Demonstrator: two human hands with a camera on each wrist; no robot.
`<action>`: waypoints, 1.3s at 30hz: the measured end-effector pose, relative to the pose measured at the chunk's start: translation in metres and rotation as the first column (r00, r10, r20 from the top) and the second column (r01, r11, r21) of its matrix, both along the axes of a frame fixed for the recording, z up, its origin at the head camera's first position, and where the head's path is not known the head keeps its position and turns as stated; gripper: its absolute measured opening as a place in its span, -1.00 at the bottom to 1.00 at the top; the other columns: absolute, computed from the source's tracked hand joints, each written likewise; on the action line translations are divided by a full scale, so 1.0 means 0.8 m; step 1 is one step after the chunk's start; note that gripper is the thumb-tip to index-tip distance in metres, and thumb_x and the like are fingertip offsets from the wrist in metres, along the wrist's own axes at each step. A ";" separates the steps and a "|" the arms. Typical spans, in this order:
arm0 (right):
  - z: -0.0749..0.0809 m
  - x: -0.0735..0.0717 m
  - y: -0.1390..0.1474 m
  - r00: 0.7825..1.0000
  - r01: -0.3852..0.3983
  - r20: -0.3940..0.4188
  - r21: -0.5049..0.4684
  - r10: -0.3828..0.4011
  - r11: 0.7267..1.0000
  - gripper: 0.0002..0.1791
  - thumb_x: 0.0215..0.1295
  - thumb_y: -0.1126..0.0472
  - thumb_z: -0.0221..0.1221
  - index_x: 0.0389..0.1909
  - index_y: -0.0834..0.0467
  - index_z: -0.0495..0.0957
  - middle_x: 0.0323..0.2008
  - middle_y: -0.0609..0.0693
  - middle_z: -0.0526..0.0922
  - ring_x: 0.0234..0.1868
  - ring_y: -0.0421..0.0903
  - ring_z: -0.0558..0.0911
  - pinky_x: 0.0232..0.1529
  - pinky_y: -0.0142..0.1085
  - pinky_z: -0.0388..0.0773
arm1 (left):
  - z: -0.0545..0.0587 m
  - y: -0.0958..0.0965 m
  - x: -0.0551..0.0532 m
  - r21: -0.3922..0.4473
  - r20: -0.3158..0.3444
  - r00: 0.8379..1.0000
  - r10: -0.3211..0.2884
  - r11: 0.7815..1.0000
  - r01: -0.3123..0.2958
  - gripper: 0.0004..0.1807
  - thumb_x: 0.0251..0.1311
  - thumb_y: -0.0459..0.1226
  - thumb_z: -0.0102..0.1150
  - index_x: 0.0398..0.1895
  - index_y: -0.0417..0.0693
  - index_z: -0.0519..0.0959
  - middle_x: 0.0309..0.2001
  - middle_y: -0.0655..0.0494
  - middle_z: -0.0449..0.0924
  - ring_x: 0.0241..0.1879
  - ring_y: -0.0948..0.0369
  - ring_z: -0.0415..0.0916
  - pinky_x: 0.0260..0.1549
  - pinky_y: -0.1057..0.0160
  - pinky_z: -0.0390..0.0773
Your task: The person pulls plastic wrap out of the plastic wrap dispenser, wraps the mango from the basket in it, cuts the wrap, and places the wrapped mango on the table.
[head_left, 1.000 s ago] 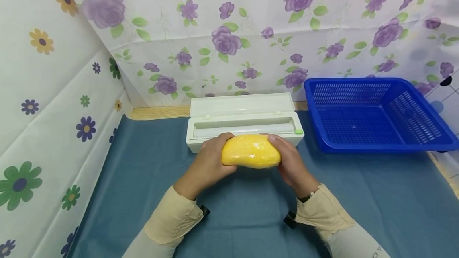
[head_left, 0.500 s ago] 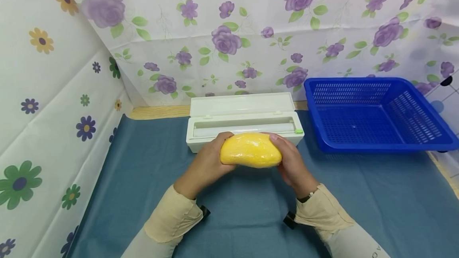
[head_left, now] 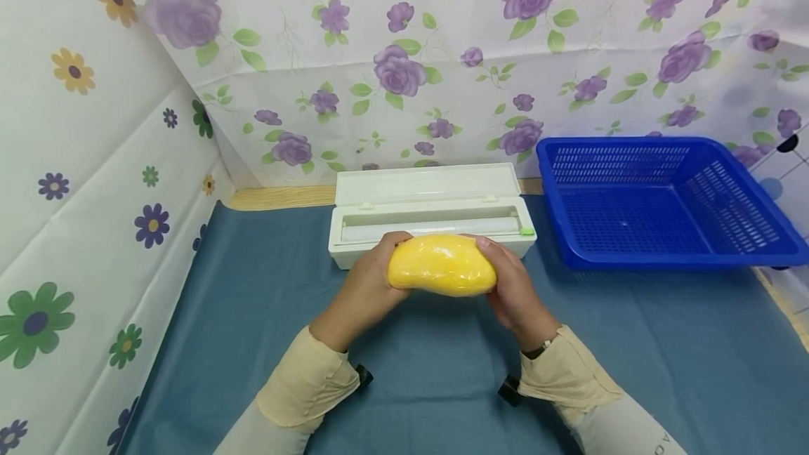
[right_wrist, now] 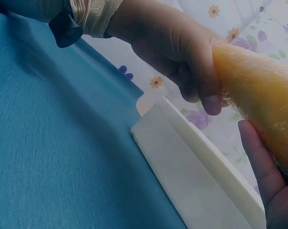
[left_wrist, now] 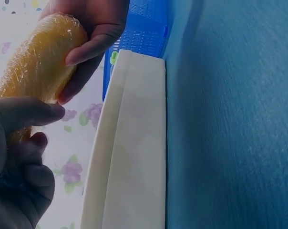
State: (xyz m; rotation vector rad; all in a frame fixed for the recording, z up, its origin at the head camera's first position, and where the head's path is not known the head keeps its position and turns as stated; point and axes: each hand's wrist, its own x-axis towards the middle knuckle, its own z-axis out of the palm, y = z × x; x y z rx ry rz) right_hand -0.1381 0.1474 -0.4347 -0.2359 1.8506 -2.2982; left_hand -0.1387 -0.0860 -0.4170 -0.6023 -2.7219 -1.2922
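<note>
A plump yellow mango (head_left: pixel 442 265), wrapped in shiny clear film, is held up in front of the white box. My left hand (head_left: pixel 369 283) grips its left end and my right hand (head_left: pixel 515 290) its right end, thumbs toward the top. Creases of film show on the mango (left_wrist: pixel 44 55) in the left wrist view. Behind it stands a white cling film dispenser (head_left: pixel 432 185) with its lid raised and a film roll (head_left: pixel 436 228) inside. In the right wrist view the mango (right_wrist: pixel 263 90) lies between both hands, well above the cloth.
At the back right sits a blue perforated plastic basket (head_left: pixel 632 223). A blue-grey cloth (head_left: pixel 265 300) covers the table. Flower-patterned sheets (head_left: pixel 354 55) line the back and left sides.
Both hands and the mango have risen very slightly. The grip looks the same, and the dispenser and basket have not moved.
</note>
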 end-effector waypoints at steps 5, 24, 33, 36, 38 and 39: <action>0.002 0.000 0.000 1.000 0.001 -0.007 0.008 -0.001 1.000 -0.44 0.60 -0.16 -0.15 0.24 0.19 0.48 -0.17 -0.04 0.63 -0.24 -0.16 0.59 -0.21 -0.31 0.60 | 0.001 -0.003 -0.001 0.028 0.066 0.998 -0.010 1.000 0.008 -0.07 -0.03 -0.37 0.49 0.43 0.15 0.25 0.07 0.03 0.62 -0.12 0.11 0.54 -0.05 0.03 0.53; 0.010 0.008 -0.006 1.000 0.000 0.000 -0.013 0.000 1.000 -0.34 0.60 -0.23 -0.19 0.32 0.22 0.41 -0.08 -0.02 0.62 -0.18 -0.14 0.59 -0.14 -0.31 0.62 | 0.004 0.015 0.016 0.545 0.143 0.990 -0.013 0.836 -0.067 -0.61 0.59 -0.07 -0.14 0.31 0.05 0.46 0.05 0.00 0.55 -0.09 0.13 0.49 -0.07 0.29 0.54; 0.000 0.012 -0.020 0.998 -0.005 -0.060 -0.013 0.004 1.000 -0.41 0.64 -0.10 -0.21 0.31 0.29 0.42 -0.09 -0.01 0.62 -0.20 -0.13 0.58 -0.13 -0.29 0.60 | -0.006 0.029 0.017 0.792 0.302 0.953 -0.038 0.567 -0.228 -0.55 0.56 -0.08 -0.13 0.21 -0.20 0.56 0.17 -0.11 0.57 -0.01 0.10 0.53 -0.01 0.26 0.57; -0.005 0.014 -0.024 0.998 -0.005 -0.065 -0.004 0.004 1.000 -0.42 0.65 -0.08 -0.23 0.33 0.27 0.40 -0.05 0.00 0.60 -0.18 -0.13 0.58 -0.11 -0.28 0.61 | -0.006 0.032 0.016 0.829 0.362 0.929 -0.075 0.482 -0.284 -0.59 0.53 -0.16 -0.13 0.19 -0.21 0.58 0.22 -0.11 0.56 0.07 0.09 0.54 0.03 0.27 0.59; -0.008 0.015 -0.026 0.998 -0.003 -0.062 -0.005 0.003 1.000 -0.42 0.65 -0.08 -0.23 0.35 0.26 0.38 0.00 0.01 0.59 -0.14 -0.12 0.58 -0.07 -0.28 0.61 | -0.006 0.032 0.015 0.842 0.391 0.916 -0.090 0.438 -0.317 -0.60 0.51 -0.21 -0.13 0.18 -0.25 0.57 0.23 -0.11 0.56 0.11 0.08 0.54 0.07 0.27 0.59; -0.009 0.016 -0.027 0.998 -0.005 -0.058 -0.006 0.005 1.000 -0.42 0.64 -0.09 -0.22 0.37 0.25 0.38 0.02 0.02 0.58 -0.13 -0.12 0.58 -0.06 -0.28 0.61 | -0.007 0.032 0.014 0.845 0.405 0.909 -0.097 0.419 -0.331 -0.60 0.50 -0.22 -0.13 0.17 -0.27 0.57 0.21 -0.10 0.57 0.11 0.09 0.54 0.07 0.26 0.59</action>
